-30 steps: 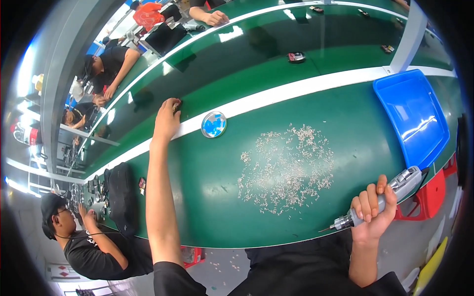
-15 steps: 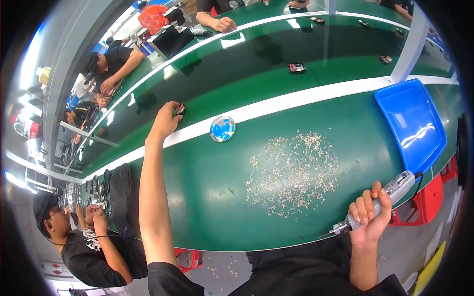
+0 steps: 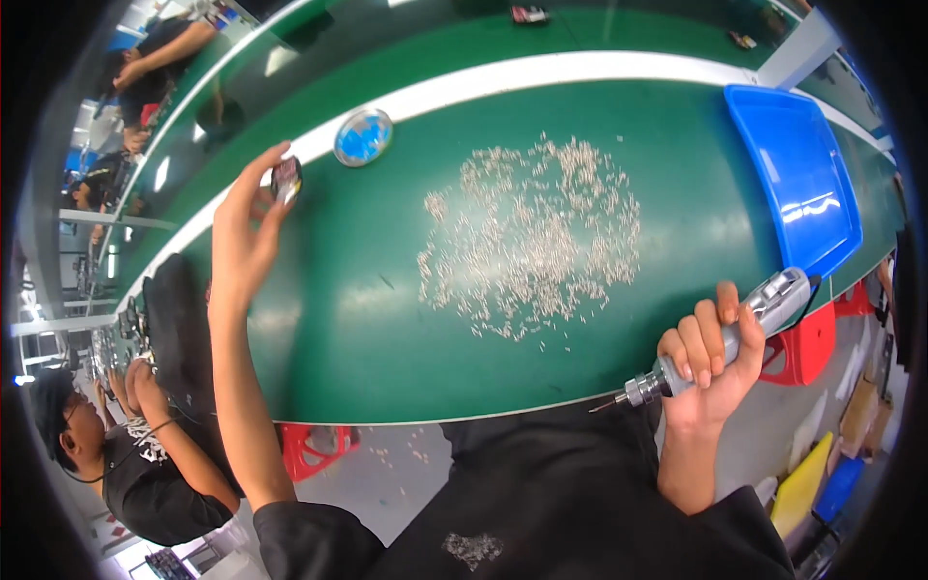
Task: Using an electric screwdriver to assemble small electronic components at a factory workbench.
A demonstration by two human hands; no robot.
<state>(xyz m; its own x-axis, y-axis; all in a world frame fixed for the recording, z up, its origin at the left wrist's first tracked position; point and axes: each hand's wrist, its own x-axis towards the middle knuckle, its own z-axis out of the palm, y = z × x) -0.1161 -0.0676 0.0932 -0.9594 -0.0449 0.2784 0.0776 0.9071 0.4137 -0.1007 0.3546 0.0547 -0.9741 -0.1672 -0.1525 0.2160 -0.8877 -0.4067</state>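
Observation:
Between the thumb and fingers of my left hand [image 3: 246, 227] is a small dark part [image 3: 286, 181] with pinkish and pale patches; its exact kind does not show. It is held above the green tabletop, beside the white rail. My right hand [image 3: 710, 353] is wrapped round a grey electric screwdriver [image 3: 776, 300], its thin bit [image 3: 607, 406] pointing left near the table's front edge. Many tiny silvery screws [image 3: 541, 251] lie scattered over the green table [image 3: 358, 319]. A round dish [image 3: 363, 137] with blue contents sits by the rail, to the right of my left hand.
A blue tray [image 3: 807, 184] lies at the right. Past the white rail [image 3: 464, 87] runs a green belt carrying a similar part [image 3: 529, 14]. A dark bag-like object [image 3: 184, 338] stands at the left, near a seated person [image 3: 159, 464]. Red stools [image 3: 807, 348] show below the edge.
My left hand has brought the small part from over the belt back across the rail toward me. The right hand still grips the screwdriver. The whole view has tilted downward.

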